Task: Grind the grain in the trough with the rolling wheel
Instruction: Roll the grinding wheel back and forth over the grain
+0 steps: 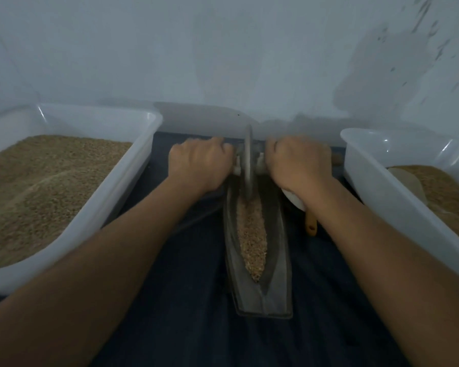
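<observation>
1. While both hands sit at the far end of the trough (260, 290), the relation that governs the next move is plain: the trough's long axis runs straight toward the person, and nearly all the grain (251, 245) lies on the near side of the rolling wheel (248, 162).
2. The wheel stands upright on its edge in the groove, with its axle crossing the trough from left to right.
3. The left hand (199, 165) is curled round the axle's left end, and the right hand (297, 165) is curled round the right end; each grips close beside the disc, so neither hand is nearer the work.
4. The grain fills the groove as a long narrow strip, tapering to a point toward the near end.
5. Judging from this, the coming stroke should be a pull back along the groove, both hands moving evenly so that the disc stays upright.
6. A white wall (223, 62) stands just beyond the hands, leaving little room for any further push away.
7. The left tub (133, 181) of grain and the right tub (368, 186) flank the trough, near each forearm.
8. A white scoop (293, 201) with a wooden handle lies just under the right wrist, beside the trough; the wrist may brush it.
9. The dark cloth (186, 300) toward the person gives open room.
</observation>
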A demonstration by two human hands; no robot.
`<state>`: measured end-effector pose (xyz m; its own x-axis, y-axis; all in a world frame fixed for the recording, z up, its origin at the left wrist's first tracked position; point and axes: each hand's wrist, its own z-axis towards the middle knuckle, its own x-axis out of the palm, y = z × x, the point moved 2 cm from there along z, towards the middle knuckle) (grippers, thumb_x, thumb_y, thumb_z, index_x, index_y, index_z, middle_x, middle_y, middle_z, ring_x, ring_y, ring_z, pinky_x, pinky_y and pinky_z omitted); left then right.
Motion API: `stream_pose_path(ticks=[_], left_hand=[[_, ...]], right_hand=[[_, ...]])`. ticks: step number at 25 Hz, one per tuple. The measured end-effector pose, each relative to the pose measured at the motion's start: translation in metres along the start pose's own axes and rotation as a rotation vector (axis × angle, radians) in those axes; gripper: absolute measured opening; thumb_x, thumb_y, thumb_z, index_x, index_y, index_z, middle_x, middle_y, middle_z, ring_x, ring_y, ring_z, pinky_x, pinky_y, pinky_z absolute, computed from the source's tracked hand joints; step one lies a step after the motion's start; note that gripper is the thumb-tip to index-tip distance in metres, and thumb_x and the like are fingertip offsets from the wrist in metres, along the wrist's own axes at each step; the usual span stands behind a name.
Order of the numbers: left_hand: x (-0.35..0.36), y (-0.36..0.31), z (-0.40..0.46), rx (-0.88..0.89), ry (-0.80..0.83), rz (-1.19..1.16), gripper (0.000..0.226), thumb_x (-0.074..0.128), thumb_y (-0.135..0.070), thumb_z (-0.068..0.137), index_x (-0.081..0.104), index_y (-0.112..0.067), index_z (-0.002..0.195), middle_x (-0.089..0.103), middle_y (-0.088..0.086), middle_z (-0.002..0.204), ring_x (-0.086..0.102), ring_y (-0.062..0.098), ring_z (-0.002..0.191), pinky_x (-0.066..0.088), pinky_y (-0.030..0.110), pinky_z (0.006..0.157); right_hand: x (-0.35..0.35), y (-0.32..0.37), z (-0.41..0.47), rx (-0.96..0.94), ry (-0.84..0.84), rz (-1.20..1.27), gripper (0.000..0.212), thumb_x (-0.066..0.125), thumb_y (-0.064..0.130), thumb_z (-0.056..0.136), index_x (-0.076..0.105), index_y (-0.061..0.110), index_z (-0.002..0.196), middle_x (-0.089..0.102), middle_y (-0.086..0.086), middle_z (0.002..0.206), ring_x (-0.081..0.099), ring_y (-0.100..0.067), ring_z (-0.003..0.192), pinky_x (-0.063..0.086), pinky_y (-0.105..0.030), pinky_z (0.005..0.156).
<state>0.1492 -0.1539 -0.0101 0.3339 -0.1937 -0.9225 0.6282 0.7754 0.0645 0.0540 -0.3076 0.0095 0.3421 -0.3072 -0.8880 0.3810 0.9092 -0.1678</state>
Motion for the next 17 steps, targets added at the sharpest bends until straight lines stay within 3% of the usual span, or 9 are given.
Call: stream_pose_path(ticks=[2,4,7,9,11,14,17], left_hand=[[-0.003,-0.001,-0.042,0.07,-0.094,0.01,0.025,0.035,-0.028,0.108,0.054,-0.017,0.097,0.065,0.005,0.091,0.061,0.031,0.072,0.045,0.04,0.057],[-0.012,-0.005,-0.08,0.083,-0.199,-0.067,0.033,0.037,-0.029,0.107,0.066,-0.016,0.099,0.064,0.003,0.073,0.059,0.028,0.055,0.049,0.04,0.051],[-0.016,-0.008,-0.099,0.092,-0.28,-0.063,0.052,0.031,-0.039,0.108,0.07,-0.009,0.126,0.07,0.002,0.074,0.06,0.024,0.055,0.05,0.039,0.057],[-0.017,-0.007,-0.092,0.065,-0.26,-0.074,0.052,0.031,-0.037,0.105,0.074,-0.01,0.117,0.07,0.004,0.072,0.058,0.025,0.054,0.046,0.036,0.057],[-0.014,-0.011,-0.066,0.041,-0.184,0.022,0.047,0.028,-0.032,0.104,0.071,-0.014,0.105,0.072,0.006,0.085,0.061,0.028,0.065,0.038,0.036,0.062],[-0.005,-0.011,-0.002,-0.046,0.025,0.063,0.036,0.027,-0.033,0.106,0.058,-0.019,0.094,0.069,0.007,0.118,0.063,0.034,0.098,0.036,0.043,0.076],[0.001,-0.004,0.009,-0.087,0.117,-0.019,0.028,0.031,-0.034,0.108,0.055,-0.024,0.099,0.067,0.009,0.118,0.064,0.035,0.104,0.038,0.044,0.079]], right_hand=[[-0.009,0.008,-0.033,-0.007,-0.098,-0.018,0.052,0.01,0.035,0.106,0.045,0.02,0.071,0.047,0.004,0.066,0.046,-0.02,0.061,0.021,-0.033,0.055],[-0.019,0.007,-0.075,-0.016,-0.155,0.093,0.052,0.01,0.038,0.108,0.046,0.022,0.074,0.04,0.013,0.065,0.036,-0.007,0.054,0.015,-0.03,0.051],[-0.027,-0.001,-0.112,-0.044,-0.2,0.19,0.047,0.018,0.041,0.11,0.055,0.024,0.088,0.049,0.014,0.077,0.036,-0.003,0.065,0.023,-0.025,0.054],[-0.02,0.001,-0.099,-0.054,-0.197,0.142,0.051,0.014,0.042,0.109,0.051,0.023,0.08,0.05,0.012,0.071,0.04,-0.006,0.06,0.027,-0.029,0.053],[-0.01,0.005,-0.065,-0.011,-0.145,0.094,0.055,0.014,0.039,0.11,0.047,0.022,0.069,0.046,0.006,0.062,0.045,-0.014,0.056,0.031,-0.033,0.053],[0.004,-0.003,-0.005,0.052,-0.01,0.123,0.043,0.03,0.025,0.109,0.037,0.022,0.067,0.044,0.0,0.065,0.056,-0.028,0.071,0.043,-0.037,0.066],[0.002,0.001,0.003,0.003,0.02,0.065,0.039,0.034,0.021,0.107,0.033,0.021,0.068,0.035,0.002,0.066,0.046,-0.024,0.067,0.031,-0.032,0.059]])
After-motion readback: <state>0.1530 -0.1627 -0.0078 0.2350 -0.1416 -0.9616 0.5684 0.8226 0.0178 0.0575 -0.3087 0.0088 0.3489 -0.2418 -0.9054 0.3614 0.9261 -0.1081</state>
